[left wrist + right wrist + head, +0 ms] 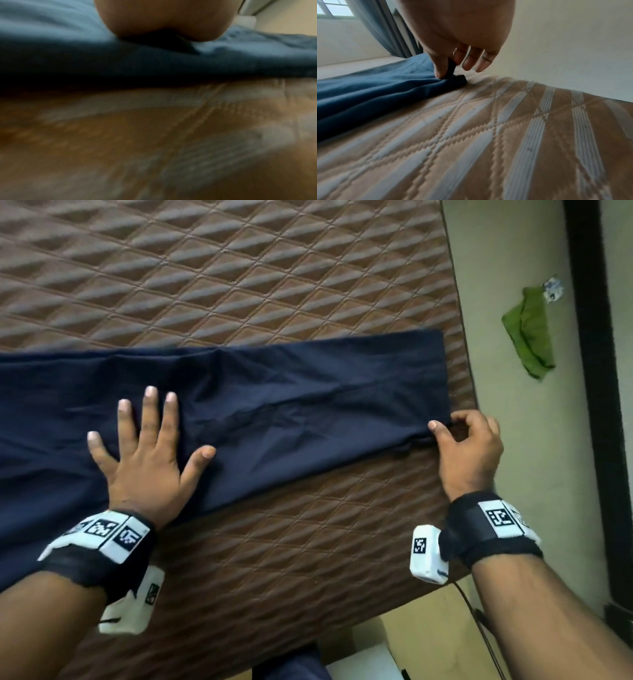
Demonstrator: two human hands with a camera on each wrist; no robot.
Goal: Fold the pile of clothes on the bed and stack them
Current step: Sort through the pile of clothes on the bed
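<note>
Navy garment [274, 405] laid flat on bed [239, 285].
Left hand [144, 460] presses it, fingers spread straight; right hand [469, 453] pinches its near corner.

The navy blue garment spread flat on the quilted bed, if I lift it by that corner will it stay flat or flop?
The navy blue cloth garment will likely flop: it is thin and creased, and bunches where the right hand pinches its corner. It probably feels light. It may slide little, since the left hand presses it flat on the textured brown quilted bed cover.
</note>
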